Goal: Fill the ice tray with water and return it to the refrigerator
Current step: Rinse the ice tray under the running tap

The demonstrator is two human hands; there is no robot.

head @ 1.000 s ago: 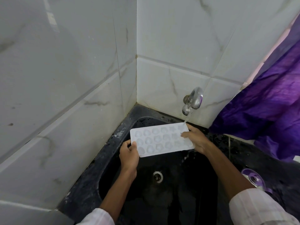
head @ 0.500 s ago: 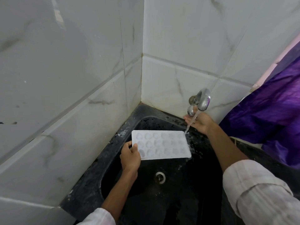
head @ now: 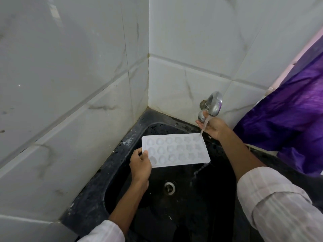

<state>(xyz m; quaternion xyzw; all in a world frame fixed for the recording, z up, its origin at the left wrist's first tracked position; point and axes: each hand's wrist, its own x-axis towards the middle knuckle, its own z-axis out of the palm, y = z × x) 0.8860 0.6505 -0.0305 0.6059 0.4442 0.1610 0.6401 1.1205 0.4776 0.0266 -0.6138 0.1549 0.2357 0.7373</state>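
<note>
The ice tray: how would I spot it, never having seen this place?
Find the black sink in the white-tiled corner. Over its basin, under the running tap, the left hand holds a flat white ice tray. Only it has rows of rounded hollows.

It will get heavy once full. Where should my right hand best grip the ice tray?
Take the ice tray by the flat rim of its right short end, coming from the right, thumb on top. The left hand pinches the opposite end, and the moulded cells leave only that border free.

The head view looks steeply down from close above into a corner sink [head: 97, 198] between tiled walls [head: 70, 84].
</note>
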